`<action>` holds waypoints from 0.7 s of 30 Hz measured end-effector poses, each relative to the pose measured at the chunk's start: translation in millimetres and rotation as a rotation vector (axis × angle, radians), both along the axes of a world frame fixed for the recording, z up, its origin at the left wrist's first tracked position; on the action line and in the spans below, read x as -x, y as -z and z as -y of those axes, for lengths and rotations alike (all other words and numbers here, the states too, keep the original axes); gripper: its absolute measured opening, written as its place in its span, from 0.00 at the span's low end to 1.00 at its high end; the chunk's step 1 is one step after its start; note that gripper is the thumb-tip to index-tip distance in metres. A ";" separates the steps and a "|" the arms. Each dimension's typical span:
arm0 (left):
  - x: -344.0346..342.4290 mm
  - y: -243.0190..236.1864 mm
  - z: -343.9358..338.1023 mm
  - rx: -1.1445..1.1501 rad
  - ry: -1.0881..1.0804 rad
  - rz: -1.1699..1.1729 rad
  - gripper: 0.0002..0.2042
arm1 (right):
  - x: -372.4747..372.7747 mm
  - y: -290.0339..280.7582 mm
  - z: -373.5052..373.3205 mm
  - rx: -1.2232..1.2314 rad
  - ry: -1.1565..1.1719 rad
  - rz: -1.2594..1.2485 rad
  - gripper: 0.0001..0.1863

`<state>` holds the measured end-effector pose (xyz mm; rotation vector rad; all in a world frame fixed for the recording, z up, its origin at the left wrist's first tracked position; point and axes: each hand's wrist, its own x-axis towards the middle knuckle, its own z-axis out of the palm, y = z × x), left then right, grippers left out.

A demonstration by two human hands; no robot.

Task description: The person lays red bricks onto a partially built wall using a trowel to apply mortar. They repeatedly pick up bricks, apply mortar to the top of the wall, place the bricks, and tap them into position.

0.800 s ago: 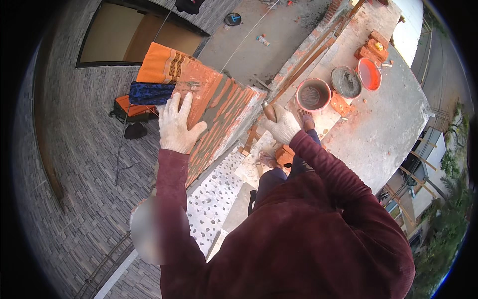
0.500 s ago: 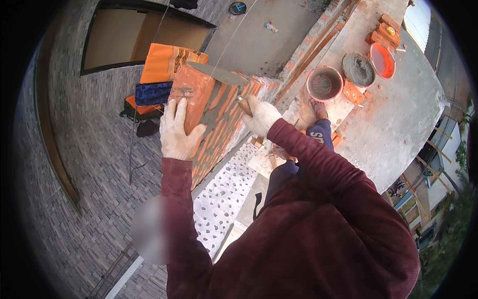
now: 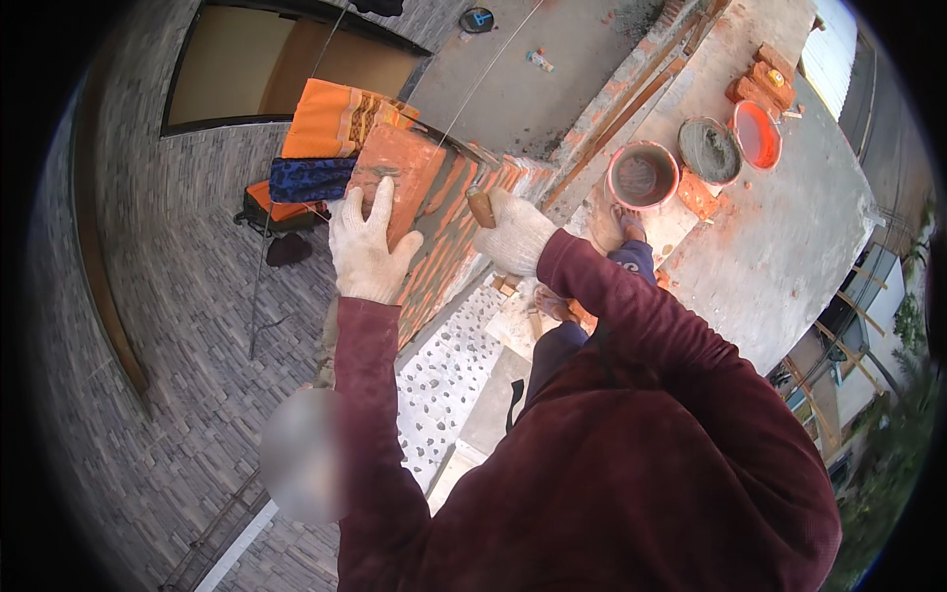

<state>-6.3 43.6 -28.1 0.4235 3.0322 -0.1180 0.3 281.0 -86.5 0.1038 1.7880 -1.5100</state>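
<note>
My left hand (image 3: 371, 242), in a whitish knitted glove, grips the near end of an orange-red brick (image 3: 402, 163). Its fingers lie over the top face and the thumb reaches along the right side. The brick rests at the top of a brick wall (image 3: 456, 227), beside smeared grey mortar (image 3: 441, 197). My right hand (image 3: 518, 235), gloved alike, is closed around the wooden handle of a trowel (image 3: 480, 207). The trowel's blade shows nearly edge-on beyond the brick's far right side. A taut string line (image 3: 488, 69) runs down to the brick's far right corner.
Right of the wall stand a bucket (image 3: 643, 176), a tub of grey mortar (image 3: 709, 151) and an orange bucket (image 3: 758, 135). Loose bricks (image 3: 762, 79) lie behind them. Orange cloth (image 3: 330, 118) and blue cloth (image 3: 311, 180) hang left of the brick. A blurred patch (image 3: 301, 456) covers something beside my left forearm.
The trowel blade has turned from showing its flat face to nearly edge-on. My left hand's fingers have spread and sit further onto the brick. The whole view has shifted slightly.
</note>
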 end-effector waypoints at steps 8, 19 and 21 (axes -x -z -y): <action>-1.0 1.7 8.5 -0.015 -0.004 -0.037 0.43 | -58.1 28.8 -4.3 -0.184 -0.027 -0.299 0.24; -34.2 15.8 -39.8 -0.148 -0.323 -0.051 0.44 | 19.5 -141.5 -86.6 -0.599 -0.351 -1.002 0.26; -34.9 14.6 -48.5 -0.170 -0.386 -0.072 0.44 | 87.6 -170.5 -24.9 -0.668 -0.694 -1.086 0.24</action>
